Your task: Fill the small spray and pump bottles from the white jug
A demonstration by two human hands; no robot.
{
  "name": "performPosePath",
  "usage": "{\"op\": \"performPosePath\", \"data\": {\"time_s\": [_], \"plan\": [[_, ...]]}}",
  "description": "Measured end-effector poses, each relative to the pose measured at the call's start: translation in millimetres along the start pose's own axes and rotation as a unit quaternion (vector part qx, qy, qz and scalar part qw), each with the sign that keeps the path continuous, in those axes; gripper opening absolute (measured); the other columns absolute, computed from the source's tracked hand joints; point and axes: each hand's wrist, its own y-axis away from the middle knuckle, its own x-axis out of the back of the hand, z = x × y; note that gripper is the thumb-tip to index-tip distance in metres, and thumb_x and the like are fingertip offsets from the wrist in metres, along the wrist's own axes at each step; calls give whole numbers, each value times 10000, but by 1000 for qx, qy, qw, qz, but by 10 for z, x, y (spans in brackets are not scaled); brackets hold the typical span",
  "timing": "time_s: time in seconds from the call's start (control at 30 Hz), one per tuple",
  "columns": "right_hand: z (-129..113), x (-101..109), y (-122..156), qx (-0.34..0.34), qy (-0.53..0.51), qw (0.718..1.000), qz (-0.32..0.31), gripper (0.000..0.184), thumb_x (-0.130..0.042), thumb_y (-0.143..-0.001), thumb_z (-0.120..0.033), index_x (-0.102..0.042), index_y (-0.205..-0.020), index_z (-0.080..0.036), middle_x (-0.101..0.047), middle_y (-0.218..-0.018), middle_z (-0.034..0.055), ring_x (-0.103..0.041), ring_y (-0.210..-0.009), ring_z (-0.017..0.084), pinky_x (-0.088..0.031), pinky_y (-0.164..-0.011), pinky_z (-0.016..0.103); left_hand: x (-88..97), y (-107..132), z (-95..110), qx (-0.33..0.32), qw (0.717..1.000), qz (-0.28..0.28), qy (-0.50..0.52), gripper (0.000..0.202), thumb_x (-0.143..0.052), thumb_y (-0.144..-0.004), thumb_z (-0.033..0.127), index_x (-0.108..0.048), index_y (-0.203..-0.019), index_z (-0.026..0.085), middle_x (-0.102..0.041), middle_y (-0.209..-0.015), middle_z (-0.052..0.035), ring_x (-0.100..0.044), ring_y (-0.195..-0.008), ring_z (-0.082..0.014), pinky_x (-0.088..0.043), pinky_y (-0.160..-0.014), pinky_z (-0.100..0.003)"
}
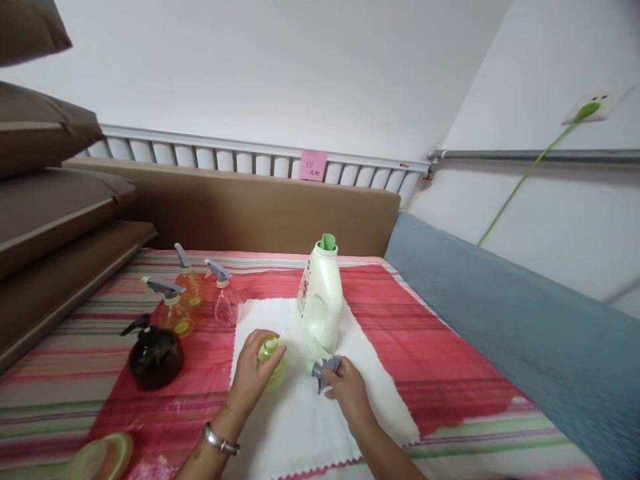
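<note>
My left hand [253, 373] is wrapped around a small yellow-green spray bottle [271, 357] that stands open-topped on a white cloth [310, 413]. Just right of it, my right hand [347, 390] grips the grey trigger spray head [325, 369], held off the bottle, close to the cloth. A white detergent jug [321, 297] with a green spout stands on the cloth right behind both hands.
Three spray bottles with grey triggers [173, 308] [189, 280] [225, 297] and a dark brown spray bottle [155, 357] stand at the left on a red striped cover [430, 347]. Brown cushions [55, 220] are stacked at far left. A blue cloth [510, 320] lies at right.
</note>
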Motion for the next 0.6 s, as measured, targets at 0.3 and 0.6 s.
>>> {"op": "performPosePath", "data": {"time_s": [0.3,0.6], "plan": [[-178,-145,237,-56,-269,956,-106,344,-765,-602,-346,-566,-837,-192,-706,-812,23,-653,-742,160,-504,-748,319,94,99,133,37,998,-3,57,207,-515,-838,368,-592,-890,183,-631,-900,-67,-588,-911,-225,-433,-843,-358],[-463,-566,135,-29,-374,907,-193,342,-824,-576,-270,-598,-828,-222,-696,-844,-25,-618,-750,111,-458,-658,230,216,208,190,10,994,-78,69,234,-574,-806,308,-638,-1018,232,-438,-1385,-117,-430,-1258,-259,-301,-1059,-445]]}}
